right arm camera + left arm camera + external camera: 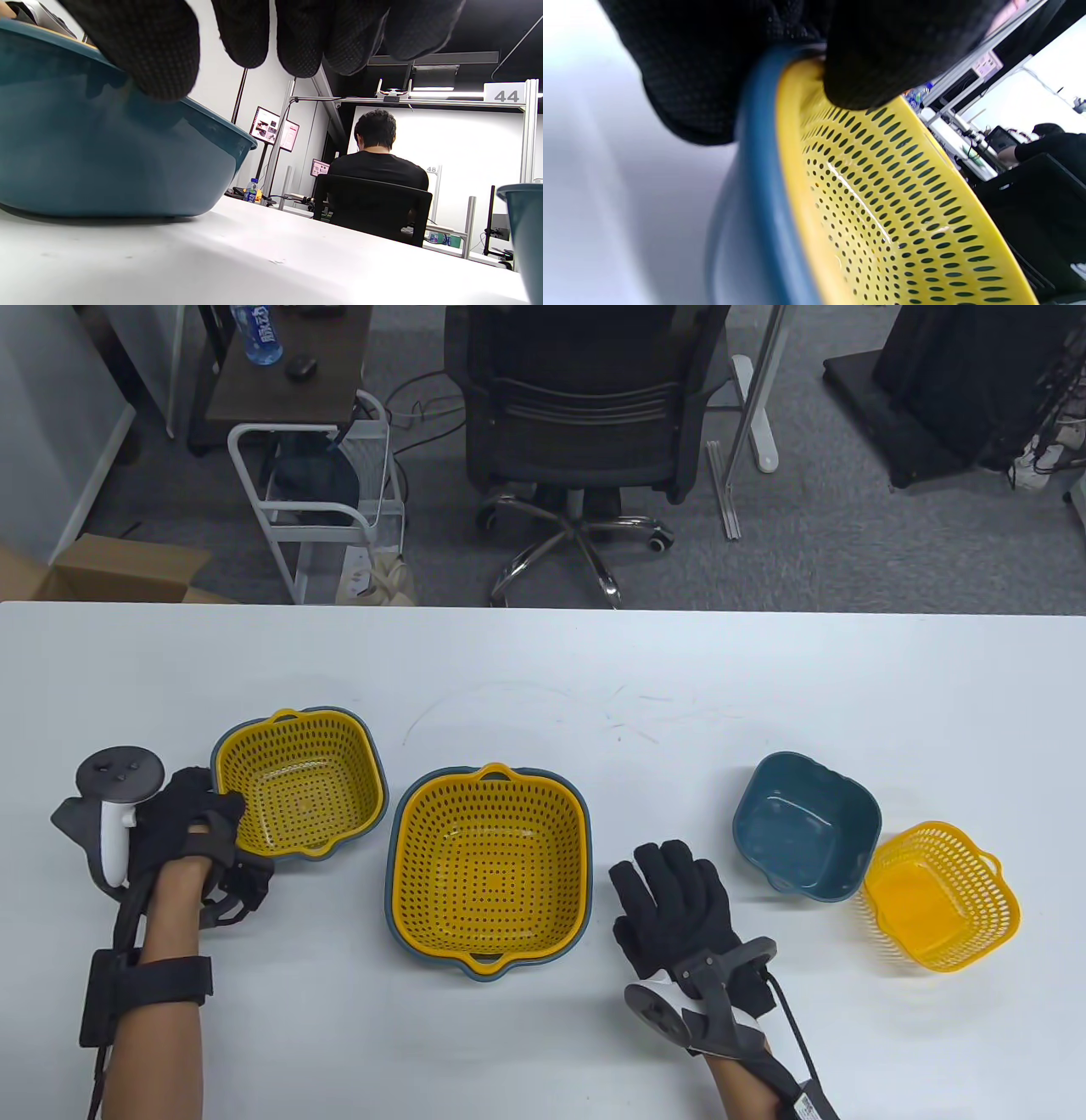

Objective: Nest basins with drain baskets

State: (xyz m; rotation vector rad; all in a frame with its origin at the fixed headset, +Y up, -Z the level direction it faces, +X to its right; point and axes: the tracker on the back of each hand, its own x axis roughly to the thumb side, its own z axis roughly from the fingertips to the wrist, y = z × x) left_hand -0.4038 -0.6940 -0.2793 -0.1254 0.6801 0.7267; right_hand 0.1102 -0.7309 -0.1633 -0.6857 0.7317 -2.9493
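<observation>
A medium yellow drain basket (297, 780) sits nested in a blue basin (376, 780) at the left. My left hand (222, 814) grips their near-left rim; in the left wrist view my thumb (895, 55) lies on the yellow basket (882, 203) and my fingers lie outside the blue basin (759, 203). A large yellow basket (490, 869) sits nested in a blue basin (392, 891) at the centre. My right hand (674, 882) rests flat and open on the table, empty. A small empty blue basin (806, 823) stands at the right, with a small yellow basket (937, 895) against its near-right side.
The white table (543, 670) has faint scuff marks at mid-back. Beyond its far edge stand an office chair (585, 415) and a white cart (314, 500). In the right wrist view the large basin (106, 161) is at left and the small basin (524, 237) at the right edge.
</observation>
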